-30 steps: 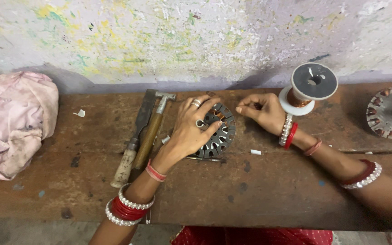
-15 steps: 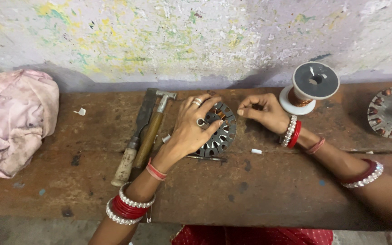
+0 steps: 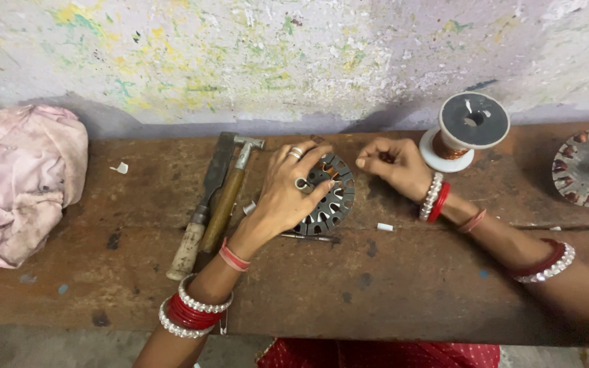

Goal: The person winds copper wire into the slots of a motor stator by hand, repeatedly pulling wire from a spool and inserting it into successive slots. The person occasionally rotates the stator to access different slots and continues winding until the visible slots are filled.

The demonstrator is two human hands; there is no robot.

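A round slotted metal stator core (image 3: 332, 202) lies flat on the wooden bench (image 3: 390, 286). My left hand (image 3: 288, 194) rests on top of it, fingers spread over its left half, pressing it down. My right hand (image 3: 393, 167) hovers just right of the core with fingers pinched together; something thin may be between them, but I cannot make it out. A spool of copper wire (image 3: 465, 133) with a grey top stands just behind my right wrist.
A hammer (image 3: 230, 194) and a wooden-handled chisel (image 3: 202, 204) lie left of the core. A pink crumpled cloth (image 3: 18, 180) fills the bench's left end. Another wound stator (image 3: 587, 167) sits far right. Small white scraps (image 3: 384, 227) dot the bench. A paint-flecked wall stands behind.
The view shifted slightly. My right hand drew a little away from the core; my left hand stayed pressed on it.
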